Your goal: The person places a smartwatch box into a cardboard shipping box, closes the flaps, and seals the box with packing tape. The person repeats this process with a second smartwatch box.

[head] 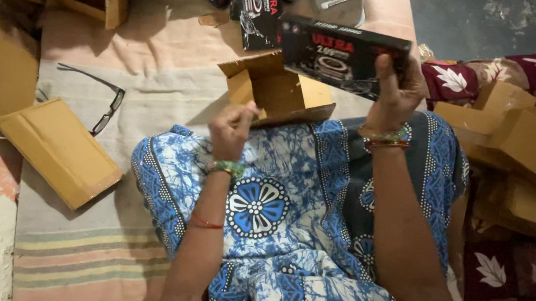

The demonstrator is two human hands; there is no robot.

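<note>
The right hand (394,95) grips a black printed box (340,56) and holds it up above the lap. The left hand (233,128) is closed and pinches the flap of an open brown carton (283,93), which rests on the knee in blue patterned cloth (288,209). Eyeglasses (103,103) lie on the mat (152,78), near a flat closed carton (58,149).

Packing boxes on the floor

The right hand (396,95) grips a black printed box (341,54); the left hand (232,129) pinches a flap of an open cardboard box (276,92) on the lap. Glasses (101,100) lie nearby.
</note>
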